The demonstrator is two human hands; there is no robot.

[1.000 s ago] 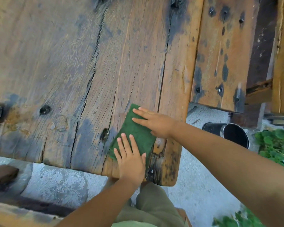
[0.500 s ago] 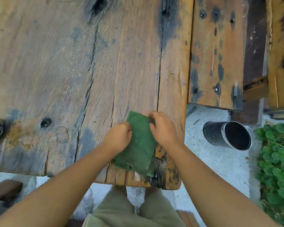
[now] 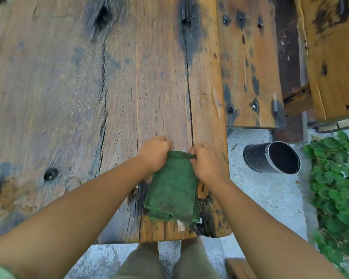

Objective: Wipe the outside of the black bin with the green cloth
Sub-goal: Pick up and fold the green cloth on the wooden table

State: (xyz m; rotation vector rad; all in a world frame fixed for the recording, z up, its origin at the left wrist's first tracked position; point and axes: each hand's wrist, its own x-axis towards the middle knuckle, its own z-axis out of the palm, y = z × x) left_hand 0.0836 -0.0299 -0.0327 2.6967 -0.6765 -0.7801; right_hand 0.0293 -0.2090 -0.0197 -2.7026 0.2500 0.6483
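Note:
The green cloth [image 3: 172, 190] is folded and hangs between my hands just above the near right corner of the wooden table [image 3: 89, 97]. My left hand [image 3: 154, 154] pinches its far left corner. My right hand [image 3: 207, 163] pinches its far right corner. The black bin [image 3: 270, 157] stands on the concrete ground to the right of the table, tilted in this view with its dark opening facing right. Both hands are well left of the bin.
A wooden bench [image 3: 250, 67] runs along the table's right side, with another plank [image 3: 334, 57] further right. Green leafy plants [image 3: 338, 188] grow beside the bin. Grey concrete ground [image 3: 260, 208] lies between table and plants. My legs show below the table edge.
My hands went from pressing flat on the cloth to gripping its far corners and lifting it off the table. The view shifted slightly.

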